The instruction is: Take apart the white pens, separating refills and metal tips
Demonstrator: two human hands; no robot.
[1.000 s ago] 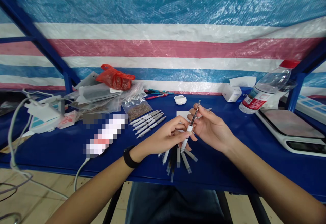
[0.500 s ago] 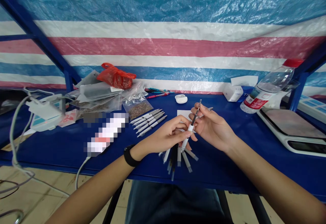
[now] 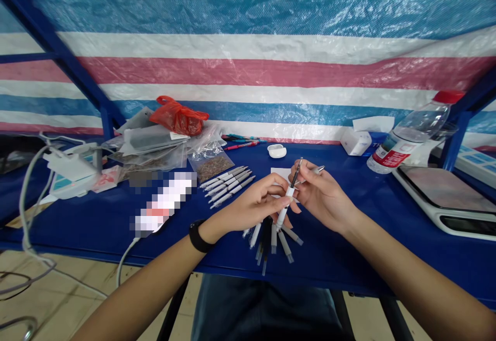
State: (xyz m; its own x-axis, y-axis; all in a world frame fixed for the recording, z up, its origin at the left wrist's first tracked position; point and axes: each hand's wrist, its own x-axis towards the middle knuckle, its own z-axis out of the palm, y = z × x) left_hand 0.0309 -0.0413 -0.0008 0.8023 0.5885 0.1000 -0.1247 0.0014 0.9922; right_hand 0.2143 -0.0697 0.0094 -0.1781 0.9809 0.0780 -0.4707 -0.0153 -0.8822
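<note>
In the head view, the left hand [image 3: 251, 207] curls closed around the white barrel of a pen [image 3: 289, 194], and the right hand [image 3: 321, 196] pinches its dark upper end between its fingertips [image 3: 304, 168], above a blue table [image 3: 349, 258]. Loose pens [image 3: 271, 243] fan out at six o'clock from the hands. At ten o'clock, a zip bag [image 3: 211, 168] holds brown granules; at two o'clock stands a red-capped plastic bottle [image 3: 411, 134].
</note>
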